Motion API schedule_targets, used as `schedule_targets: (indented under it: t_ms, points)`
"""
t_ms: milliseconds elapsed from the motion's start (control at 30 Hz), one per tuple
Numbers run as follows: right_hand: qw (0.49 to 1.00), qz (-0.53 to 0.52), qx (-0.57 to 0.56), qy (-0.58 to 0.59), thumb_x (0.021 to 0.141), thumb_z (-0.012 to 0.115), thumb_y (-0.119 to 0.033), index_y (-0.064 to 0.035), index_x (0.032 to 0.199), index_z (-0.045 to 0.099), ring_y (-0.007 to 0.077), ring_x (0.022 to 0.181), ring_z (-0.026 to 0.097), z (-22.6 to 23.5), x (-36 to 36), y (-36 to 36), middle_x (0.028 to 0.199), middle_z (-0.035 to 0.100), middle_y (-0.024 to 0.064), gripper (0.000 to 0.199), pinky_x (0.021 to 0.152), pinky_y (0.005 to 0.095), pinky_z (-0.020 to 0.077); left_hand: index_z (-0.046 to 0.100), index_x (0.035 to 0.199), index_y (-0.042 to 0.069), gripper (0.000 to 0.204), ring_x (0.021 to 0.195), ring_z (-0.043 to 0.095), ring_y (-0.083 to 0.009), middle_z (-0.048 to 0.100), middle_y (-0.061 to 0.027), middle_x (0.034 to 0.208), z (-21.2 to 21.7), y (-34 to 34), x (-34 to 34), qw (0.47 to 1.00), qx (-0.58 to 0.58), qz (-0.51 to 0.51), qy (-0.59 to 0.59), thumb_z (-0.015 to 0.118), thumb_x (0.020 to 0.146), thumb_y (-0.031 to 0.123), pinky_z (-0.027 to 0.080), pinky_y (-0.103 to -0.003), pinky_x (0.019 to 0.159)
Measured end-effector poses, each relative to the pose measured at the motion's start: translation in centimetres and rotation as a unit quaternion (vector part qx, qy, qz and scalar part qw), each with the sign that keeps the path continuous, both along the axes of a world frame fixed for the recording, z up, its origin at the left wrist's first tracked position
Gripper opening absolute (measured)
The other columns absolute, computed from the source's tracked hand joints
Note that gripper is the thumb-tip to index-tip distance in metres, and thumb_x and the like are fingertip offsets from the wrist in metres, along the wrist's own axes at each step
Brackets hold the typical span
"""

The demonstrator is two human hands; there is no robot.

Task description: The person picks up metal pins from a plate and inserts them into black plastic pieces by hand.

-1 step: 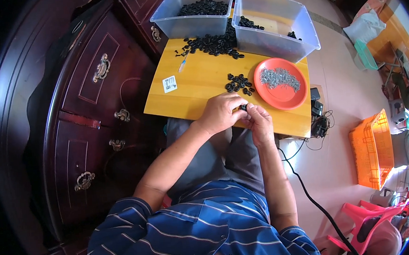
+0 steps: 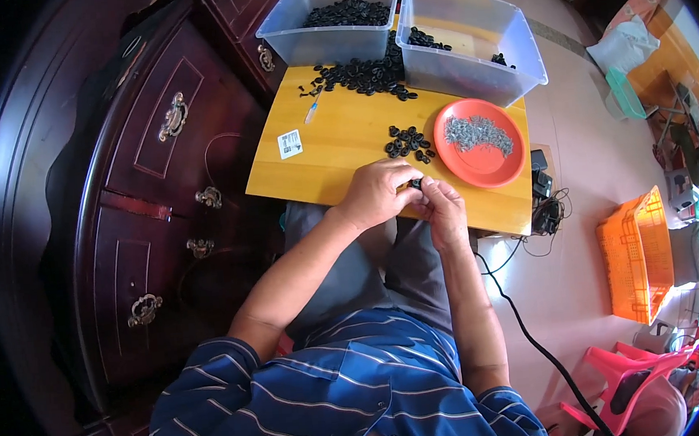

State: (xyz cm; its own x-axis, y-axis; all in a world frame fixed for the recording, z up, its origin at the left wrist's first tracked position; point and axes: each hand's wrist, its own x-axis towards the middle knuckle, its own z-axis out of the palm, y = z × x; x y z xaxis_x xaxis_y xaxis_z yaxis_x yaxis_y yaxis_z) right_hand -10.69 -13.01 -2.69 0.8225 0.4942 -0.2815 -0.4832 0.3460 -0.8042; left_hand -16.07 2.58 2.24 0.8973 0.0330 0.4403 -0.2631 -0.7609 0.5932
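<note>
From my head camera, the one view, both my hands meet over the near edge of the tabletop point(image 2: 337, 156), right of its middle, and the work looks far from over. My left hand point(image 2: 376, 195) is pinched narrow on a small black part point(image 2: 416, 183), and my right hand point(image 2: 446, 209) has thumb and fingertips closed on it from the other side; my fingers cover too much of it to show how far this one has got. Just beyond, between my hands and the far heap, lies a small cluster of black rings point(image 2: 414, 145) — whether those are done or waiting I cannot tell. Near the right edge sits a red plate point(image 2: 483, 174) with plenty of thin silvery pieces point(image 2: 477, 134) in it, so I judge much is left to use. Toward the far edge a big loose heap of black pieces point(image 2: 368, 75) spreads in front of the left bin point(image 2: 325, 45), which holds many more, and the right bin point(image 2: 469, 70), where only a few show. Toward the left edge lie a white label point(image 2: 290, 144) and a slim blue-and-clear tool point(image 2: 311, 112) — neither hand touches them.
</note>
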Motion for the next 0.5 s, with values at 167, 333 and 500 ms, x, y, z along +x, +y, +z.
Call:
schedule_targets:
  t_ms: [167, 333, 500]
  points:
    - [1.000, 0.002, -0.012, -0.003, 0.100, 0.067, -0.023, -0.0046, 0.095, 0.071, 0.0057, 0.071, 0.056, -0.84, 0.39, -0.02, 0.079, 0.065, -0.0022, 0.020, 0.067, 0.0222, 0.0447, 0.069, 0.092, 0.006, 0.019, 0.083, 0.067, -0.0311, 0.068, -0.0099, 0.085, -0.29, 0.08, 0.29, 1.000, 0.002, -0.001, -0.012, 0.076, 0.079, 0.017, 0.054, -0.042, 0.072]
    - [1.000, 0.001, -0.012, -0.002, 0.100, 0.067, -0.023, -0.0044, 0.095, 0.071, 0.0058, 0.071, 0.057, -0.63, 0.33, 0.10, 0.079, 0.065, -0.0015, 0.019, 0.067, 0.0220, 0.0448, 0.069, 0.092, 0.006, 0.019, 0.080, 0.067, -0.0313, 0.067, -0.0107, 0.084, -0.37, 0.04, 0.29, 1.000, -0.006, -0.005, -0.024, 0.077, 0.079, 0.016, 0.054, -0.041, 0.069]
    - [1.000, 0.003, 0.012, 0.004, 0.101, 0.064, -0.023, -0.0042, 0.096, 0.070, 0.0059, 0.069, 0.056, -0.45, 0.42, 0.14, 0.079, 0.065, -0.0012, 0.021, 0.067, 0.0220, 0.0455, 0.069, 0.094, 0.006, 0.019, 0.077, 0.067, -0.0305, 0.069, -0.0103, 0.086, -0.37, 0.10, 0.63, 0.999, -0.035, -0.008, 0.018, 0.078, 0.080, 0.016, 0.054, -0.040, 0.068]
